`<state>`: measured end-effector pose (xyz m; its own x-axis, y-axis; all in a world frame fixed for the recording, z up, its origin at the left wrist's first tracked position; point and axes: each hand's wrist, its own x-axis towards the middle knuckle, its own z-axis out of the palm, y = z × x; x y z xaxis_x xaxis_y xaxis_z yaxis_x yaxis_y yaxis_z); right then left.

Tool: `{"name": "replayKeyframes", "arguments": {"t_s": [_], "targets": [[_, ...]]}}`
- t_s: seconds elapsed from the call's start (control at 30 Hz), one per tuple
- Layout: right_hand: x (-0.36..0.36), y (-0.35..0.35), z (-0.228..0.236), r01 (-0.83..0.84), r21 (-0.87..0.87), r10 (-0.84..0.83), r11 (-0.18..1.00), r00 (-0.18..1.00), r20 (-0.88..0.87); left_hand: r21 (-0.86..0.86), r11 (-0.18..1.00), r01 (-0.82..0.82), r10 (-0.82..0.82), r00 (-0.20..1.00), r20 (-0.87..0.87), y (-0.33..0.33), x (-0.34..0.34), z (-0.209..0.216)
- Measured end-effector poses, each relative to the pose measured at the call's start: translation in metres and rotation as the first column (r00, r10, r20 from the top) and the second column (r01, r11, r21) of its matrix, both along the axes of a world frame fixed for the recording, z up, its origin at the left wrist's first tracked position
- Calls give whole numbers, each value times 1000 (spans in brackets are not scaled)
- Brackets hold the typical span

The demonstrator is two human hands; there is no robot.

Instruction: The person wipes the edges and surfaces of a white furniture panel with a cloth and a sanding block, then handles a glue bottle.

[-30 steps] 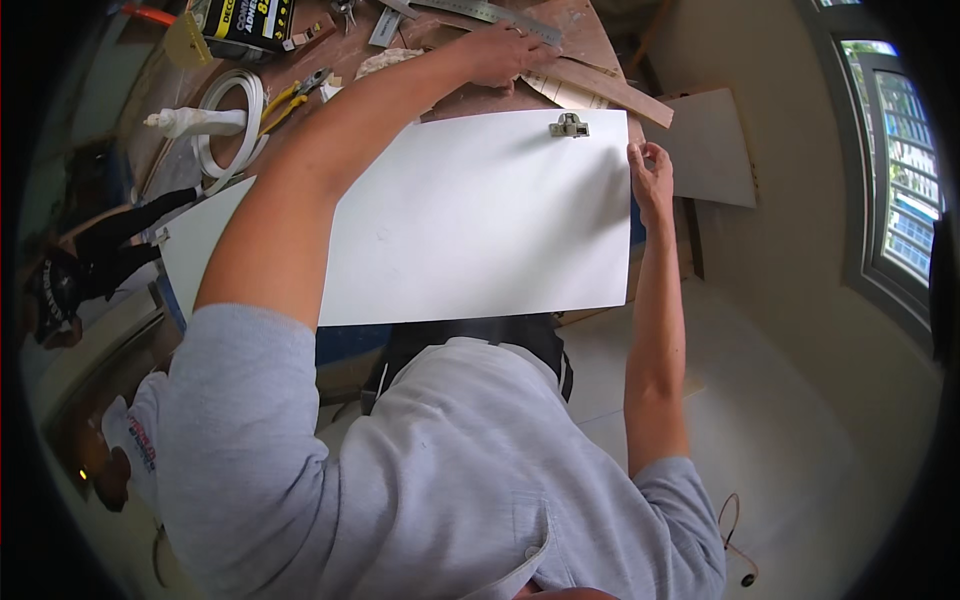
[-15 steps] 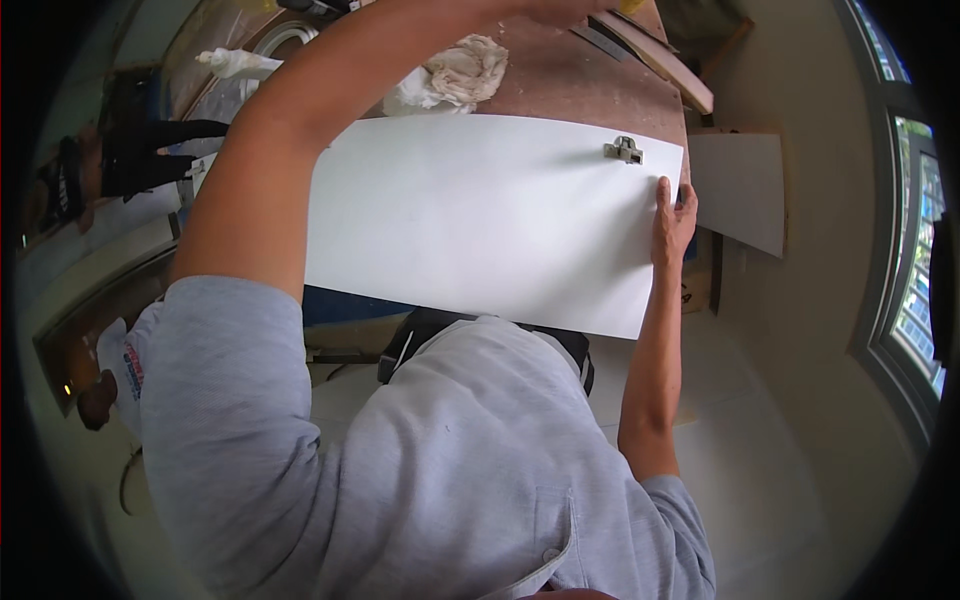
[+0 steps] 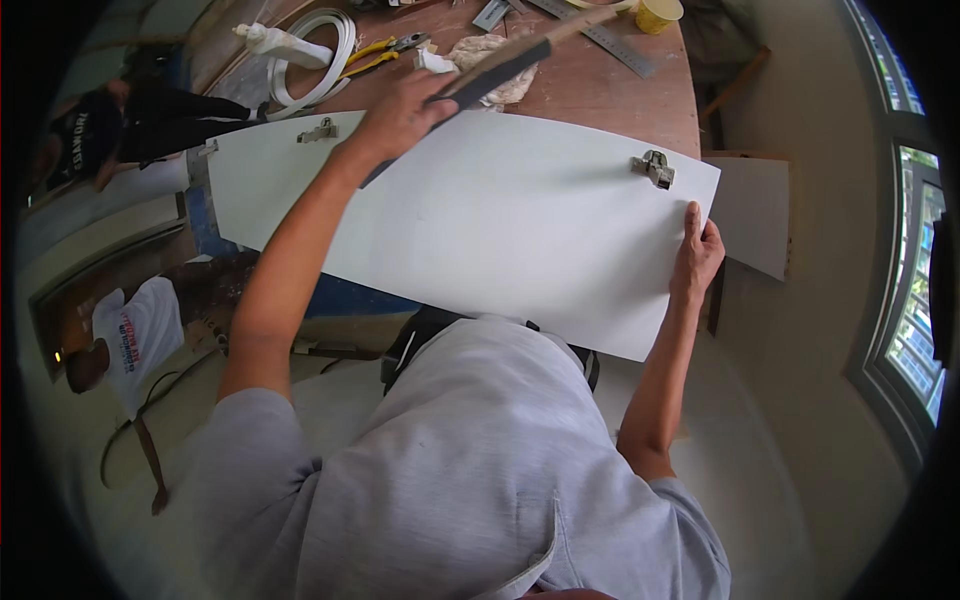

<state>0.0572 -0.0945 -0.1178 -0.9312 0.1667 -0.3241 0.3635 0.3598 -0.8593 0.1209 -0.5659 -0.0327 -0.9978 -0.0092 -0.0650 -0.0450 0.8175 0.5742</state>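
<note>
A long white panel (image 3: 480,220) lies across the front of the workbench. Two metal cabinet hinges are fixed along its far edge, a right hinge (image 3: 655,170) and a left hinge (image 3: 318,130). Above the panel's left part, my left hand (image 3: 403,118) is closed round a long wooden strip with a dark grey face (image 3: 490,78). The strip slants up to the far right, and its near end reaches over the panel. My right hand (image 3: 697,255) grips the panel's right end, thumb on top; its other fingers are partly hidden by the edge.
On the brown workbench (image 3: 620,100) lie a crumpled cloth (image 3: 510,90), yellow-handled pliers (image 3: 385,55), a white coil (image 3: 345,60), a white bottle (image 3: 280,45), a metal ruler (image 3: 610,45) and a yellow cup (image 3: 658,14). Two people are at the left. Another panel (image 3: 750,210) stands by the right wall.
My left hand has come back from the far right of the bench, bringing the wooden strip over the panel. My right hand still holds the panel's right end.
</note>
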Motion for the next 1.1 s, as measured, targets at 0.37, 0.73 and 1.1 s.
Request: {"name": "replayKeyframes", "arguments": {"t_s": [0.37, 0.73, 1.1], "targets": [[7, -8, 26, 26, 17, -24, 1000, 990, -136, -170, 976, -136, 130, 991, -45, 77, 8, 18], [8, -6, 28, 1, 37, 3, 999, 995, -102, -89, 953, -291, 266, 939, -217, 146, 40, 10], [7, -3, 19, 6, -40, -9, 999, 998, -57, -81, 923, -376, 349, 908, -233, 159, 39, -10]]}}
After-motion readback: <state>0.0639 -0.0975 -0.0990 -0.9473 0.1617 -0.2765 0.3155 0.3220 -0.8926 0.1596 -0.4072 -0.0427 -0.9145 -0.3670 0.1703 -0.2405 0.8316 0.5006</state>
